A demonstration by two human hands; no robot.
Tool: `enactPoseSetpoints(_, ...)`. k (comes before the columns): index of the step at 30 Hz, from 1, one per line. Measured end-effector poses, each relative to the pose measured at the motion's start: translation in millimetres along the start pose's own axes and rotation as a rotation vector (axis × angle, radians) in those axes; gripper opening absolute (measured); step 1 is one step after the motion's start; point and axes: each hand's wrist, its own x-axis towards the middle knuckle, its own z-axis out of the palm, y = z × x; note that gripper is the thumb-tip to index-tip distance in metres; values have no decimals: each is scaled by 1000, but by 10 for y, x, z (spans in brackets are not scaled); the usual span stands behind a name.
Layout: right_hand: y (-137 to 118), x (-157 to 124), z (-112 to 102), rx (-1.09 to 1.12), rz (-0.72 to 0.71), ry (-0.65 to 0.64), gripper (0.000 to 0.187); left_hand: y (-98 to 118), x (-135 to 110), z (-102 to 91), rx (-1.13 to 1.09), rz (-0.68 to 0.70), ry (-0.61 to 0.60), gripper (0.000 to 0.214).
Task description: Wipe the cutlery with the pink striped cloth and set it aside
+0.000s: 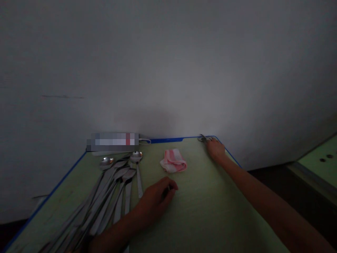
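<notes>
My right hand (216, 149) reaches to the far right corner of the pale green table (205, 211), fingers closed on a metal spoon (202, 138) lying at the blue edge. My left hand (157, 199) rests on the table near the middle, fingers curled with something small and dark at the fingertips that I cannot make out. Just left of that hand lies a fan of several long metal spoons (116, 186), bowls toward the wall. A crumpled pink and white cloth (173, 161) sits between my two hands, touching neither.
A grey wall (168, 70) stands right behind the table. A blurred flat object (113, 141) with a white cord lies along the table's back edge. Another green surface (318, 158) stands to the right across a dark gap.
</notes>
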Motion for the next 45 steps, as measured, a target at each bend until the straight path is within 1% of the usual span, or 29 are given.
enactPoseSetpoints(5, 33, 35, -9, -1, -20, -22, 42, 0, 0, 0, 3, -10, -15, 15)
enactPoseSetpoints(13, 7, 18, -52, 11, -23, -19, 37, 15, -1, -15, 21, -22, -37, 16)
enactPoseSetpoints(17, 5, 17, -65, 28, -16, -3, 33, 10, 3, -16, 18, -14, -32, 16)
enactPoseSetpoints(20, -12, -35, -105, 47, -23, 35, 32, 10, 4, -18, 23, -16, -40, 16)
enactPoseSetpoints(23, -117, -207, -179, 70, -51, 109, 37, -7, 8, -7, 23, 0, -49, 16)
enactPoseSetpoints(25, -272, -400, -226, 111, -106, 161, 40, -28, 11, 7, 22, 16, -36, 16)
enactPoseSetpoints(27, -491, -633, -247, 320, -244, 225, 41, -36, 15, 7, 31, 18, -15, 17)
enactPoseSetpoints(29, -742, -861, -232, 558, -398, 209, 43, -10, 17, -38, 74, 22, -24, 16)
enactPoseSetpoints(30, -864, -957, -214, 635, -455, 201, 43, 17, 18, -86, 117, 30, -36, 15)
enactPoseSetpoints(32, -1079, -1083, -169, 679, -560, 190, 40, 89, 25, -237, 260, 76, -90, 16)
enactPoseSetpoints(33, -1165, -1110, -147, 655, -619, 184, 36, 123, 31, -336, 360, 84, -61, 17)
enactPoseSetpoints(34, -1238, -1115, -129, 625, -649, 174, 33, 148, 38, -447, 469, 71, 5, 19)
enactPoseSetpoints(35, -1297, -1102, -115, 602, -640, 167, 31, 160, 46, -566, 573, 39, 52, 20)
enactPoseSetpoints(37, -1381, -1050, -103, 551, -556, 152, 31, 131, 52, -812, 751, -68, 92, 24)
enactPoseSetpoints(38, -1408, -1022, -103, 527, -508, 147, 32, 91, 46, -932, 836, -165, 85, 26)
enactPoseSetpoints(39, -1426, -999, -107, 503, -474, 146, 33, 38, 33, -1044, 910, -288, 49, 28)
enactPoseSetpoints(40, -1436, -982, -111, 487, -459, 145, 34, -25, 13, -1148, 939, -358, 34, 28)
enactPoseSetpoints(43, -1430, -958, -112, 506, -495, 148, 31, -223, -69, -1411, 956, -490, -35, 23)
enactPoseSetpoints(45, -1412, -945, -90, 539, -523, 146, 30, -340, -124, -1553, 944, -555, -64, 26)
